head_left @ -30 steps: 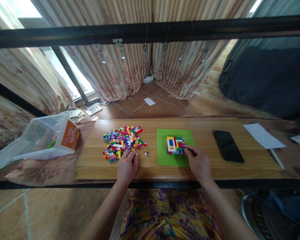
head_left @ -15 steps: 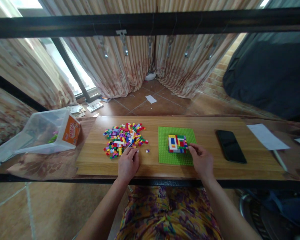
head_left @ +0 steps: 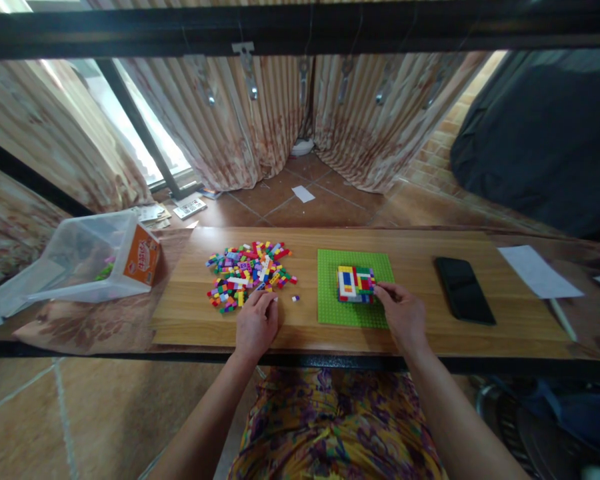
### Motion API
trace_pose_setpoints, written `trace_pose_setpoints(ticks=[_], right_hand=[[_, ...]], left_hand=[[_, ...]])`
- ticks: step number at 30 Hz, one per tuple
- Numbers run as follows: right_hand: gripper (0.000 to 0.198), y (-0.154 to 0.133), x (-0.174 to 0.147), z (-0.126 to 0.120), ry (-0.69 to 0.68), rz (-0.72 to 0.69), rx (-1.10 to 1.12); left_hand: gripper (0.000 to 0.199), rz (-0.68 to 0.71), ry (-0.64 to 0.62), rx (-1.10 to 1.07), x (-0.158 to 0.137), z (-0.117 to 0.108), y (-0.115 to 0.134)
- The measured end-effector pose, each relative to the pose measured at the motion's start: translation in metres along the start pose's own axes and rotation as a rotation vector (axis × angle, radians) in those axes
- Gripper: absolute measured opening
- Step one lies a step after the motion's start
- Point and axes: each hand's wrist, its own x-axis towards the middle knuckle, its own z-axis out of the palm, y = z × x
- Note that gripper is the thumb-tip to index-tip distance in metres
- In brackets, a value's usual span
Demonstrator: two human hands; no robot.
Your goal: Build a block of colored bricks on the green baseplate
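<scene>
A low block of coloured toy bricks (head_left: 350, 284) stands on a green studded baseplate (head_left: 329, 310). My right hand (head_left: 405, 315) is at the block's right edge, thumb and forefinger pinched together against it; the small brick between them is mostly hidden. Beside the front of a pile of loose toy bricks (head_left: 245, 265), my left hand (head_left: 257, 323) rests with curled fingers. A small whitish brick (head_left: 275, 299) shows at its fingertips. Just to the right of that hand lies a tiny white and purple brick (head_left: 295, 298).
On the board's right lies a black phone (head_left: 464, 291), with a white paper sheet (head_left: 539, 271) beyond it. A clear plastic box (head_left: 87, 260) with an orange label lies at the left. A dark metal bar (head_left: 300, 28) crosses above the far side.
My right fingertips have moved slightly left, onto the block's right edge. My left hand stays by the pile. The whole view has shifted slightly.
</scene>
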Motion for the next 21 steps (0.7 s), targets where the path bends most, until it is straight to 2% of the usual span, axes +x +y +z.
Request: trace_pose_setpoints(ticks=[7, 11, 14, 17, 21], right_hand=[[0.046, -0.004, -0.002, -0.001, -0.022, -0.051, -0.040], [0.049, -0.001, 0.001, -0.003, -0.053, 0.009, 0.058], [0.052, 0.004, -0.001, -0.007, 0.039, 0.093, 0.217], [0.046, 0.004, -0.012, -0.011, 0.130, 0.117, 0.291], [0.036, -0.010, -0.039, -0.014, 0.049, 0.022, 0.225]], left_hand=[[0.011, -0.017, -0.033, -0.002, 0.000, -0.001, -0.002], [0.010, -0.007, -0.028, -0.002, 0.000, -0.002, -0.002], [0.011, 0.015, -0.031, -0.006, 0.000, -0.003, -0.002], [0.011, 0.025, -0.018, -0.011, 0.001, -0.004, -0.004], [0.011, -0.022, -0.006, -0.105, -0.003, -0.004, 0.002]])
